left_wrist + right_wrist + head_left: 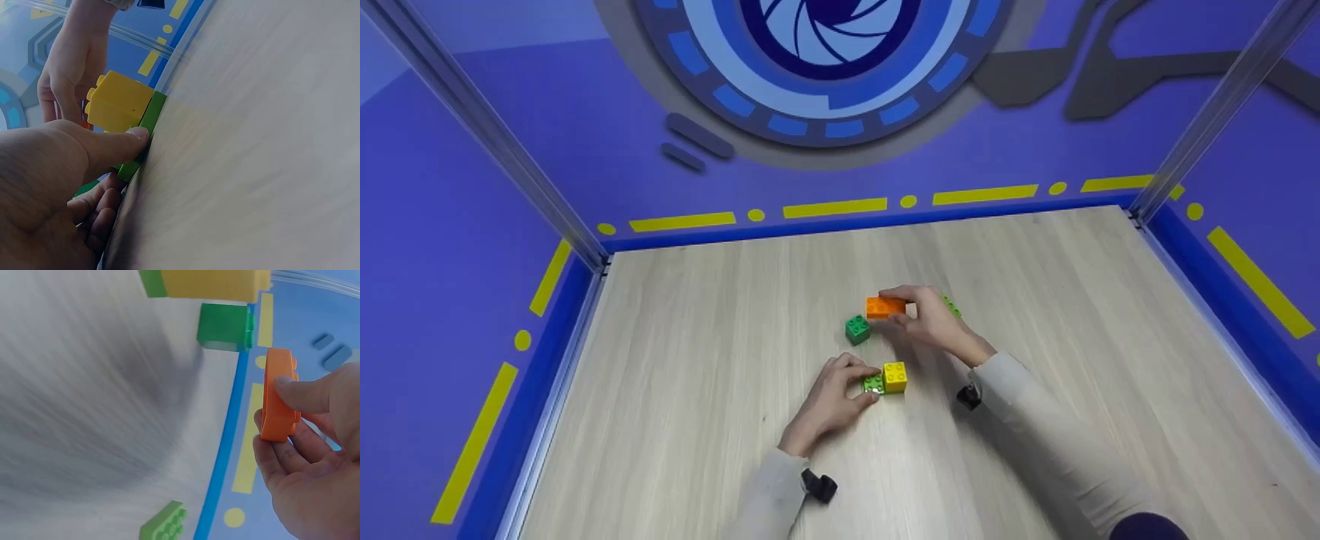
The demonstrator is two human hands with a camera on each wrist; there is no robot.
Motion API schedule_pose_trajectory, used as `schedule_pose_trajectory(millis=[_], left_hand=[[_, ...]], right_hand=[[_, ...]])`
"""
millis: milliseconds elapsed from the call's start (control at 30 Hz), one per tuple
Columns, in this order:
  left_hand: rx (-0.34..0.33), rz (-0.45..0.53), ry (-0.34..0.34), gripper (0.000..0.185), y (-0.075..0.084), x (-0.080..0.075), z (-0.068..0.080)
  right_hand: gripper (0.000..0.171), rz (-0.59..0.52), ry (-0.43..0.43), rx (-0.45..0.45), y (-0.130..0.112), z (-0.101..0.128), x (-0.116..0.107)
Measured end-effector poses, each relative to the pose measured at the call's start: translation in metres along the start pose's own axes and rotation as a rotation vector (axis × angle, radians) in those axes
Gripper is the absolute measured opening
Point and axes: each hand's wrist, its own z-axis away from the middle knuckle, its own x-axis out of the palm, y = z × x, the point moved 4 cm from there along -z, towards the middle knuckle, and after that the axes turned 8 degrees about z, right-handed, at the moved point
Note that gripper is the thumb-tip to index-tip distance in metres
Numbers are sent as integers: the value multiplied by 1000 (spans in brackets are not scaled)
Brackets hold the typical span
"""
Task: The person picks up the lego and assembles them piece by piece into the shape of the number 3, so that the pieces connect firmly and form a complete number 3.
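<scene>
My left hand (pixel 832 394) pinches a flat light-green toy brick (pixel 873 384) between thumb and fingers, low at the tabletop. A yellow brick (pixel 895 377) stands on the right end of that green brick, studs up. In the left wrist view my thumb presses the side of the green brick (pixel 151 115), just below the yellow brick (pixel 121 101). Farther back, my right hand (pixel 934 319) grips an orange brick (pixel 885 307) by its long sides. The right wrist view shows the orange brick (pixel 277 396) raised off the table, its hollow underside facing left.
A dark-green brick (pixel 857 329) sits on the wooden table (pixel 697 360), between both hands. Another light-green brick (pixel 951 305) lies behind my right hand, partly hidden by it. Purple-blue panels (pixel 840 180) wall in the table at the back and sides.
</scene>
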Motion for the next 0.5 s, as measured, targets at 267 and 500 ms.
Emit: schedule_pose_trajectory(millis=[267, 500], left_hand=[[4, -1, 7, 35, 0, 0, 0], [8, -3, 7, 34, 0, 0, -1]], right_hand=[[40, -8, 9, -57, -11, 12, -10], [38, -10, 18, -99, -17, 20, -14]])
